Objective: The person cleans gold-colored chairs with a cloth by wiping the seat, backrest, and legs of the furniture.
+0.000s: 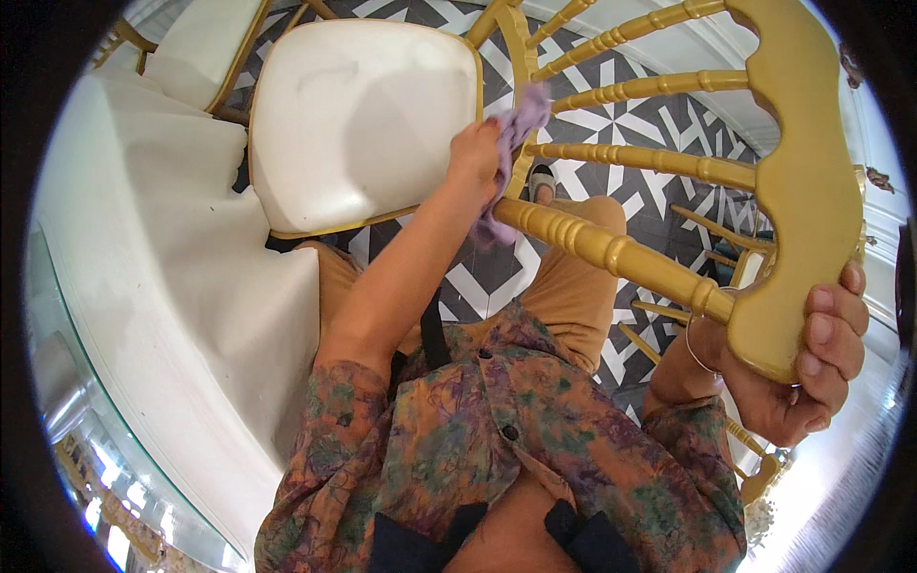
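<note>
A gold-painted wooden chair with turned back spindles (616,247) stands before me, its white padded seat (372,122) to the left. My left hand (475,159) is shut on a crumpled purple cloth (525,118). The cloth lies against the back frame where the spindles meet the lower rail, close to the seat's edge. Over at the right, my right hand (824,365) grips the lower end of the chair's wide, scalloped top rail (806,179). Its fingers wrap around the outer edge, while part of the palm is hidden behind the rail.
A white-covered table (179,236) with a glass top (100,387) runs along my left. Another white-seated chair (204,50) is at the upper left. More gold chairs (763,476) stand behind my right arm. The floor (494,283) has a black-and-white geometric pattern.
</note>
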Tool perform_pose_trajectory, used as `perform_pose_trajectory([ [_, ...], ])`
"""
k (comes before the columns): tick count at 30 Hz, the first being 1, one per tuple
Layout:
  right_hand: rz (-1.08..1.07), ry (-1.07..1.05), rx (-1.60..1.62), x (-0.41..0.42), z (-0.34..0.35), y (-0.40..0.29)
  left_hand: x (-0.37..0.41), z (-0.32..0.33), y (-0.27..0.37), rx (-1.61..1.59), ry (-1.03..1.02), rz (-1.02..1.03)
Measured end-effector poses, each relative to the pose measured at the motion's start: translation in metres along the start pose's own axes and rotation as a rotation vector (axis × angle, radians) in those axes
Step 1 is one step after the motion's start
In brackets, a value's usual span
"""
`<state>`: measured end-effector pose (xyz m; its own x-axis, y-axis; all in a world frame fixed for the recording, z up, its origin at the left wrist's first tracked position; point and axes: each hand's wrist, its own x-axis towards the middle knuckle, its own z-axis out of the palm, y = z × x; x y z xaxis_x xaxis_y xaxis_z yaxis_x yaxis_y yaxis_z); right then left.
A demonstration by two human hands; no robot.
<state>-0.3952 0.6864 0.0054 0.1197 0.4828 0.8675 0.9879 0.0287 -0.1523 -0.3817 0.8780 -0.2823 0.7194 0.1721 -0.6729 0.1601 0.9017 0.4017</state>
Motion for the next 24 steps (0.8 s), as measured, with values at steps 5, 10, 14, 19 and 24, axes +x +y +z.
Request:
perform_pose_trajectory([
  [5, -0.021, -0.053, 0.026, 0.0, -0.006, 0.001, 0.013, 0.027, -0.008, 1.004, -0.167, 0.87],
  [10, -0.034, -0.017, 0.047, -0.001, -0.002, 0.003, 0.001, -0.02, -0.019, 0.863, -0.333, 0.526],
  [14, -0.028, -0.008, 0.046, -0.003, -0.003, 0.004, -0.04, -0.055, -0.019, 1.02, -0.22, 0.374],
  [19, -0.005, 0.056, 0.017, -0.005, 0.002, -0.001, -0.058, -0.066, -0.013, 1.377, 0.078, 0.845],
  [24, 0.093, 0.153, -0.041, -0.022, 0.0, -0.009, -0.043, -0.05, 0.052, 0.514, -0.105, 0.383],
])
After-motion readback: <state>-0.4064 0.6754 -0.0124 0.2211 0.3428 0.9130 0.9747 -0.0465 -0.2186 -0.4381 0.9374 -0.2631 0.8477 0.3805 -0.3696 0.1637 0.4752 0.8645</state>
